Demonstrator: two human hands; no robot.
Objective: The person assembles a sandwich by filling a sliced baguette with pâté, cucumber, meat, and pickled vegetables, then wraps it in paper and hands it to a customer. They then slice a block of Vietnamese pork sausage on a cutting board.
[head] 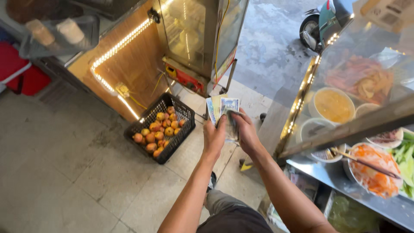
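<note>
Banknotes (224, 113) held fanned in both hands, counting under way.

We note the left hand (214, 136) clamped on the lower part of the fan, several notes spread upright above it; the right hand (245, 131) closes on a folded part of the bundle beside it, thumb across a note; we judge some notes already sorted and the rest not yet, though how many we cannot tell; beyond the hands, a black crate (160, 127) of orange fruit sits on the tiled floor; at right, a glass food counter (302, 99) holds bowls of sauce (333, 105) and shredded vegetables (374, 169).
</note>
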